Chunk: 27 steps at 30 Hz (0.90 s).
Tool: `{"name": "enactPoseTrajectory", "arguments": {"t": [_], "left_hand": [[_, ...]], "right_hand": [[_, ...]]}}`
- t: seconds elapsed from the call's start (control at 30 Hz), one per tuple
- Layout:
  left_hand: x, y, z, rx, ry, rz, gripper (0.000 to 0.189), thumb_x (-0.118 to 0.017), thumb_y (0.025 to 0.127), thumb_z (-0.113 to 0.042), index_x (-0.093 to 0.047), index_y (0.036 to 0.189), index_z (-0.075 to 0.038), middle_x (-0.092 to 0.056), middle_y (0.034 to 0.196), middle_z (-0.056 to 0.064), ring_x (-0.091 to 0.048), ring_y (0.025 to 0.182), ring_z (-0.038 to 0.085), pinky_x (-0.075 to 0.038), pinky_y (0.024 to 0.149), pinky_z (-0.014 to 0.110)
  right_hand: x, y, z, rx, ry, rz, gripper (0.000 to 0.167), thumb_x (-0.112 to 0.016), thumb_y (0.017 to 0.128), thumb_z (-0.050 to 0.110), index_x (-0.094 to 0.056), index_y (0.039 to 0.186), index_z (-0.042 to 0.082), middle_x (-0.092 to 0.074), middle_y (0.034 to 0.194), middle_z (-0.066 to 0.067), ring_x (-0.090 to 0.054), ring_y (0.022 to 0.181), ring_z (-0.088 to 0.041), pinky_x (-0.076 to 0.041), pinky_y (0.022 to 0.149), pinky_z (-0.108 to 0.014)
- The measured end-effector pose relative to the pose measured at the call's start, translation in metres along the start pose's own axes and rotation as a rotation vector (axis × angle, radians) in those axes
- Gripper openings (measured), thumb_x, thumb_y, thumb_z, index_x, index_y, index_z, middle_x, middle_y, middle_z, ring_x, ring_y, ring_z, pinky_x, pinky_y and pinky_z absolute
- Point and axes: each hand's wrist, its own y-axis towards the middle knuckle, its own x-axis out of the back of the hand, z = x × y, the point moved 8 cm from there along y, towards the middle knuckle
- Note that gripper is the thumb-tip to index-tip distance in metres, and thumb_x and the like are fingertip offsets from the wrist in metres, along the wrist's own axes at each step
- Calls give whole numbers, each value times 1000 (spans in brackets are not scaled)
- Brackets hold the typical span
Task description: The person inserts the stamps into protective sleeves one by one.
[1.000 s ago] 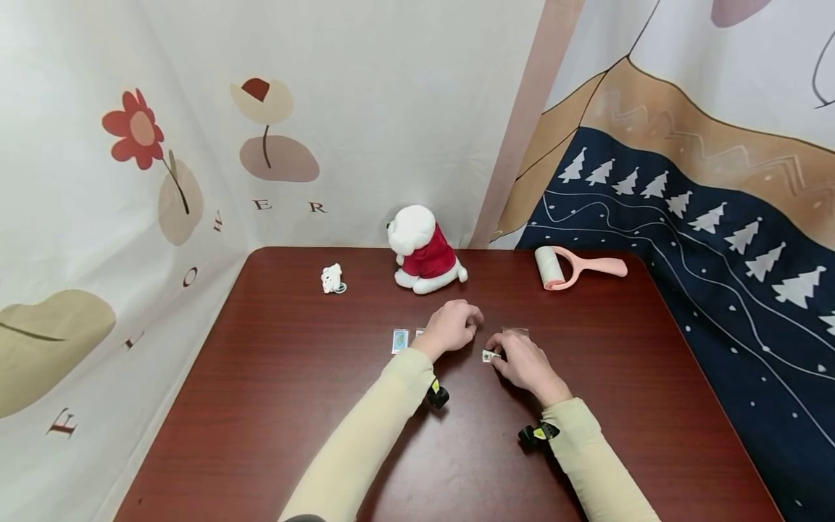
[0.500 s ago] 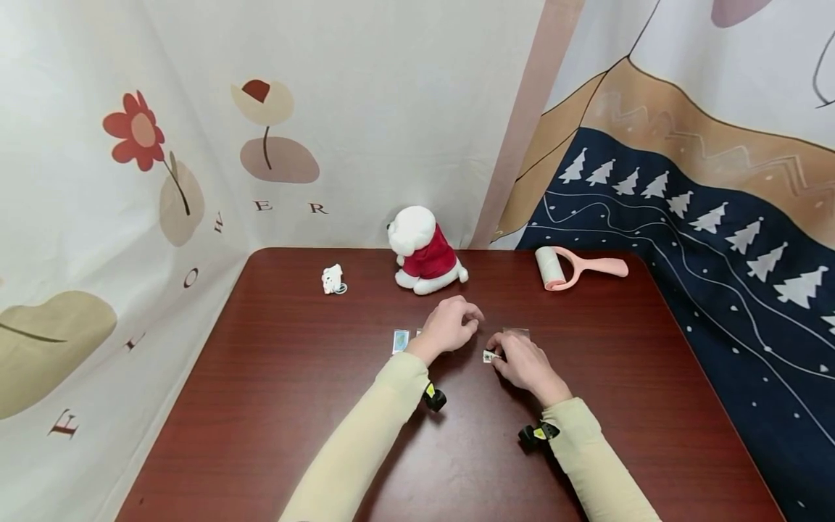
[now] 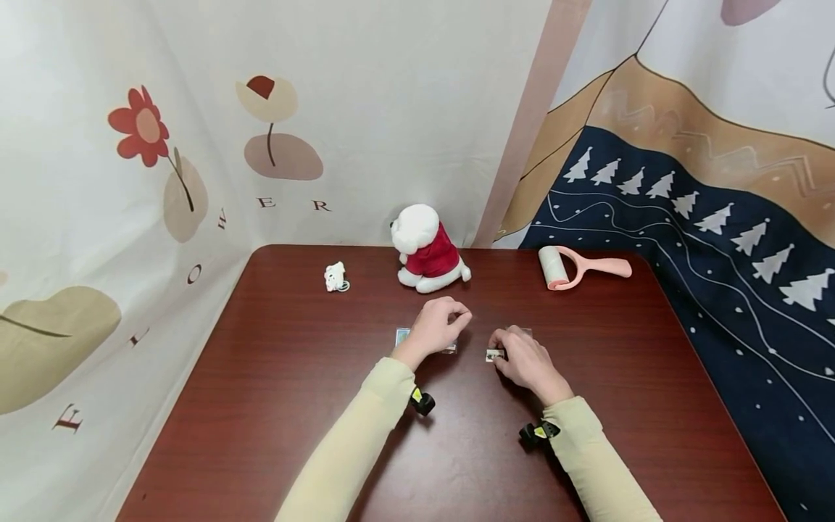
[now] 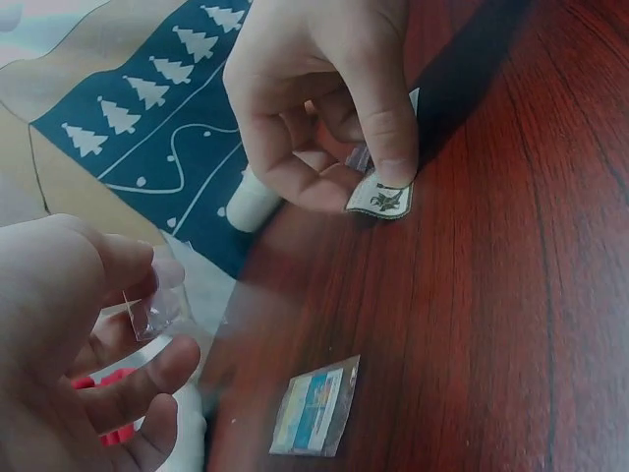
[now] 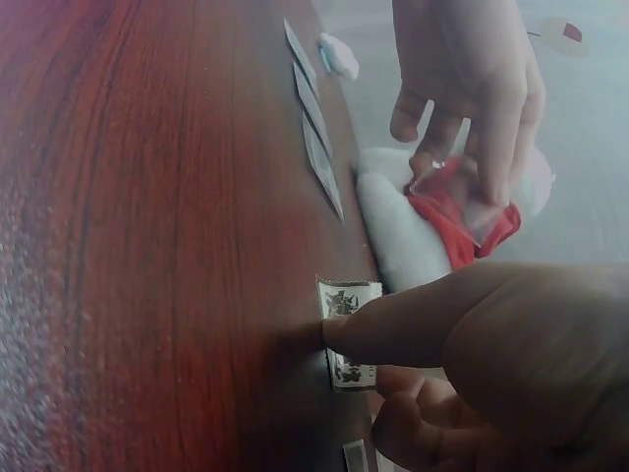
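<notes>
My left hand (image 3: 435, 328) is raised over the table and pinches a small clear plastic sleeve (image 4: 157, 307) between thumb and fingers. My right hand (image 3: 524, 357) holds a small stamp (image 5: 344, 310) with dark print and perforated edges, thumb across its face, close over the tabletop. In the left wrist view, a blue and yellow stamp in a clear sleeve (image 4: 314, 408) lies flat on the wood. Several flat sleeved stamps (image 5: 319, 162) lie in a row in the right wrist view. From the head view, my left hand and forearm partly cover that row.
Along the back of the brown table (image 3: 313, 406) sit a white plush toy in a red top (image 3: 430, 254), a small white figure with a looped cord (image 3: 335, 277) and a pink lint roller (image 3: 574, 268). Behind my right fingers shows another clear sleeve (image 3: 527, 332).
My left hand has drawn left and a little toward me, now covering more of the sleeved stamps. The right hand stays almost in place, its stamp turned slightly.
</notes>
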Motion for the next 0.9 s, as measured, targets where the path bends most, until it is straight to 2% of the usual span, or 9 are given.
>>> {"name": "enactPoseTrajectory", "arguments": {"t": [0.1, 0.23, 0.43, 0.63, 0.77, 0.9], "left_hand": [[2, -4, 3, 5, -11, -2, 17, -67, 103, -20, -82, 107, -11, -75, 100, 1, -67, 93, 18, -56, 85, 33], [5, -8, 6, 6, -20, -14, 14, -73, 101, -19, -83, 106, -10, -79, 99, 0, -71, 94, 16, -57, 86, 32], [10, -12, 15, 42, -70, -64, 7, -82, 94, -20, -82, 95, -13, -79, 86, -4, -74, 82, 10, -56, 77, 28], [12, -16, 26, 85, -121, -95, 4, -81, 94, -19, -82, 91, -17, -76, 80, -8, -68, 75, 7, -53, 70, 28], [13, -19, 30, 121, -138, -104, 4, -80, 95, -19, -82, 91, -19, -74, 79, -10, -63, 72, 6, -50, 66, 28], [15, -20, 29, 110, -135, -109, 5, -80, 95, -17, -83, 91, -17, -75, 79, -9, -62, 70, 7, -50, 65, 28]], "right_hand": [[1, 0, 0, 1, -21, -6, 18, -82, 86, 14, -67, 92, 22, -61, 97, -1, -58, 83, -23, -52, 64, -46], [2, 0, 0, 16, -55, -19, 17, -84, 87, 19, -69, 91, 25, -64, 89, 3, -61, 76, -20, -51, 60, -44], [7, -1, 3, 78, -73, -71, 14, -85, 88, 18, -74, 92, 27, -69, 87, 5, -68, 77, -22, -53, 57, -45], [15, 2, 1, 87, 36, -73, 14, -81, 92, 13, -80, 102, 23, -75, 97, 5, -72, 86, -20, -57, 65, -45], [20, 5, -1, 49, 157, -62, 15, -83, 92, 17, -79, 105, 22, -76, 92, 7, -70, 82, -14, -54, 66, -41], [24, 7, 0, 25, 240, -78, 14, -85, 89, 19, -79, 101, 21, -76, 87, 7, -68, 77, -9, -53, 66, -38]]}}
